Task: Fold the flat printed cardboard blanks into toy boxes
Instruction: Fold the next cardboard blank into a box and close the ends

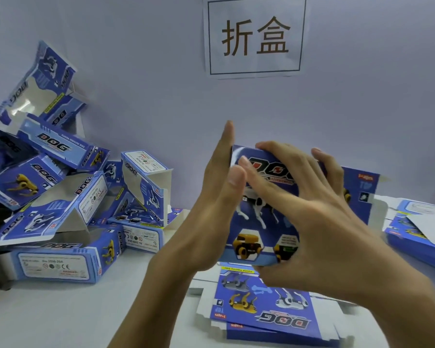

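I hold a blue printed cardboard box blank [259,222] with "DOG" lettering upright above the table, partly folded. My left hand [211,204] lies flat with straight fingers against its left edge, thumb on the front face. My right hand [309,209] wraps the blank from the right, fingers curled over its top edge and thumb under its bottom. Below them a stack of flat blanks [266,312] lies on the table [73,315].
A heap of folded blue boxes [68,192] fills the table's left side against the wall. More flat blanks [417,229] are stacked at the right edge. A paper sign [255,36] hangs on the wall [136,71] behind.
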